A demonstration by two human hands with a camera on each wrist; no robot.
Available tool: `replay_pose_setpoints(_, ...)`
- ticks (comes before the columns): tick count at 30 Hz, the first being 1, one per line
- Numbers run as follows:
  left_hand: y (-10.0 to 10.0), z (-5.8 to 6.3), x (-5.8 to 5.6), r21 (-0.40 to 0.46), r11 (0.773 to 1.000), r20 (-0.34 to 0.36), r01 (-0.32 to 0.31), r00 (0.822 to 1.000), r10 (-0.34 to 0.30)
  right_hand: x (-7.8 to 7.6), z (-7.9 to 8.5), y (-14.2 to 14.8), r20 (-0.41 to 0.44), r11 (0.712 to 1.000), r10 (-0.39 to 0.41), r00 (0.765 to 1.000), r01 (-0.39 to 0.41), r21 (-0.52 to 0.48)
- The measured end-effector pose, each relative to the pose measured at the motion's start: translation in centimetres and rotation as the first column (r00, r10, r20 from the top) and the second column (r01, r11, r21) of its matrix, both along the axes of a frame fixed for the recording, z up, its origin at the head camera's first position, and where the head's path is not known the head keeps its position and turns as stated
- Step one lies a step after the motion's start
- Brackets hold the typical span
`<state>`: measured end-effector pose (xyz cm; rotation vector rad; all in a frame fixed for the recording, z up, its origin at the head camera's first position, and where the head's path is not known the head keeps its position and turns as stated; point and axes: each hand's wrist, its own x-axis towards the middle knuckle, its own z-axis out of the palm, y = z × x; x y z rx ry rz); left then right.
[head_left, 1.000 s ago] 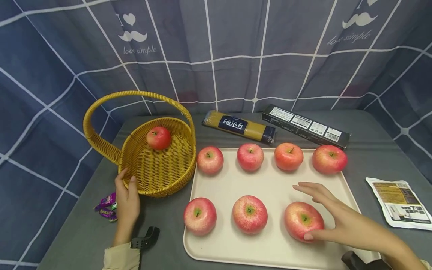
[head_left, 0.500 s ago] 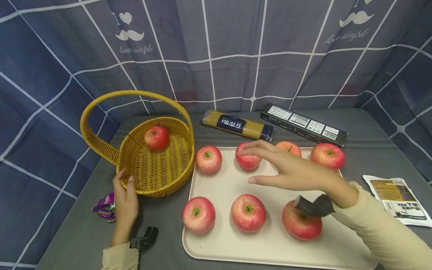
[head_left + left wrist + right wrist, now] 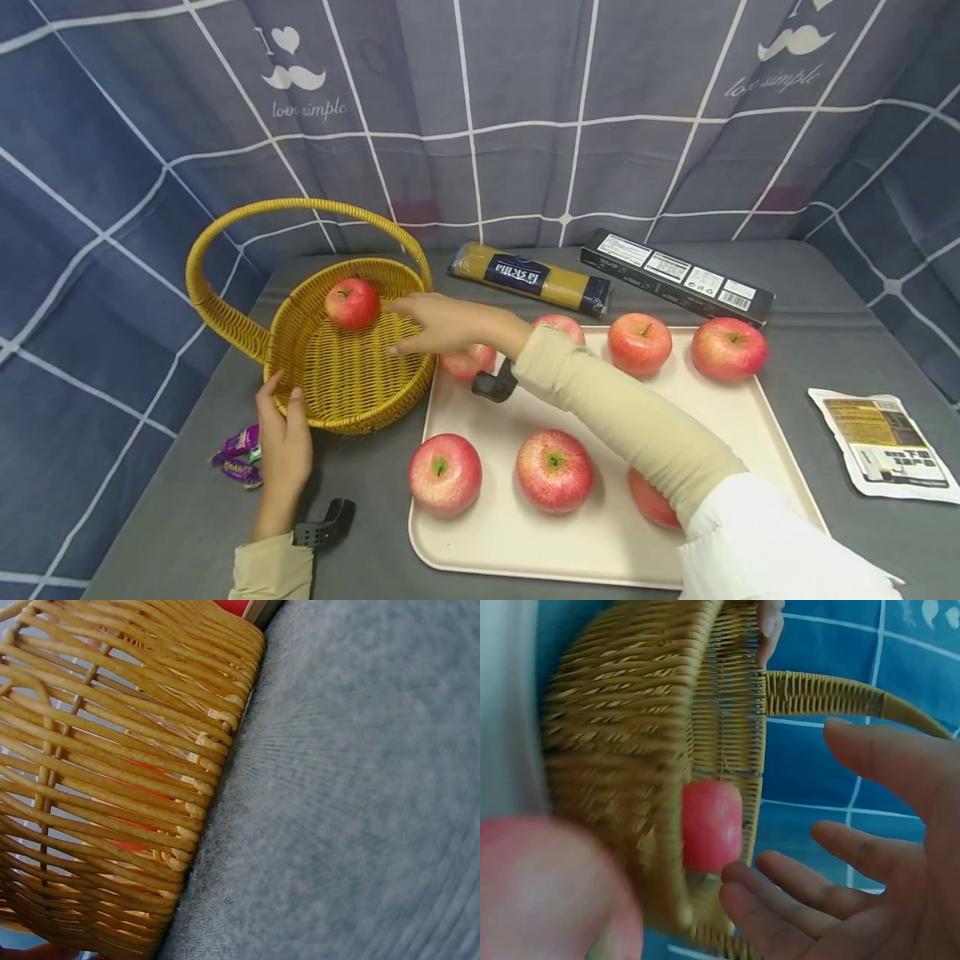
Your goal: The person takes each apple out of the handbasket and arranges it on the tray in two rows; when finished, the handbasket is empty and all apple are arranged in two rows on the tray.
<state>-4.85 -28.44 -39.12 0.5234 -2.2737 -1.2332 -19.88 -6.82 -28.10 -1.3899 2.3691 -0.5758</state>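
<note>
A yellow wicker basket (image 3: pixel 352 417) with a tall handle stands at the left, with one red apple (image 3: pixel 352 304) inside. My left hand (image 3: pixel 287 437) holds its near-left rim; a fingertip (image 3: pixel 769 626) shows over that rim in the right wrist view. Over the basket's right side, my right hand (image 3: pixel 435 325) is held with fingers spread and nothing between them. Its fingertips point toward the apple, appearing close in the right wrist view; contact cannot be told. The right forearm crosses a cream tray (image 3: pixel 495 546) bearing several apples (image 3: pixel 555 471), partly covering some.
Behind the tray lie a spaghetti packet (image 3: pixel 528 279) and a long black box (image 3: pixel 675 279). A white-edged pouch (image 3: pixel 885 446) is at the right. Purple-wrapped candies (image 3: pixel 240 458) sit left of the left hand. A checked blue curtain (image 3: pixel 525 108) hangs behind.
My right hand has swept left from the tray's near-right apple, across the tray, to above the basket, carrying nothing. My left hand has stayed at the basket rim.
</note>
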Motion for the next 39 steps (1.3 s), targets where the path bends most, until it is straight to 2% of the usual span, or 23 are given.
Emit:
replay_pose_setpoints(9, 0.1, 0.0, -0.2, 0.0, 1.0, -0.023, 0.012, 1.0, -0.012, -2.3, -1.3, -6.7, 0.139, 0.994, -0.109, 0.984, 0.109, 0.004)
replay_pose_setpoints(12, -0.1, 0.1, -0.1, -0.015, 1.0, -0.021, 0.015, 1.0, -0.016, -2.9, -2.0, -8.2, 0.215, 0.984, -0.175, 0.961, 0.178, 0.003)
replay_pose_setpoints(16, -0.2, 0.1, 0.0, -0.031, 0.999, -0.003, 0.021, 1.0, -0.022, -3.4, -3.5, -9.3, 0.332, 0.95, -0.285, 0.899, 0.31, -0.024)
replay_pose_setpoints(19, -0.1, -0.1, 0.2, -0.031, 0.999, -0.003, 0.014, 1.0, -0.015, -3.7, -5.0, -9.7, 0.39, 0.931, -0.308, 0.868, 0.36, -0.065)
replay_pose_setpoints(21, -0.1, -0.1, 0.1, -0.03, 0.999, -0.011, 0.011, 1.0, -0.011, -3.9, -5.6, -9.8, 0.414, 0.927, -0.302, 0.858, 0.366, -0.081)
replay_pose_setpoints(26, -0.1, -0.1, -0.1, -0.034, 0.999, -0.012, 0.002, 1.0, -0.002, -3.9, -6.1, -9.7, 0.461, 0.944, -0.23, 0.857, 0.312, -0.107)
replay_pose_setpoints(32, 0.0, -0.2, 0.0, -0.025, 1.0, -0.002, 0.003, 1.0, -0.003, -2.9, -6.3, -9.9, 0.535, 0.985, -0.092, 0.84, 0.157, -0.076)
replay_pose_setpoints(39, -0.1, -0.1, -0.1, -0.035, 0.999, -0.03, 0.0, 1.0, -0.001, -2.0, -5.9, -10.3, 0.556, 0.995, 0.052, 0.83, 0.002, -0.097)
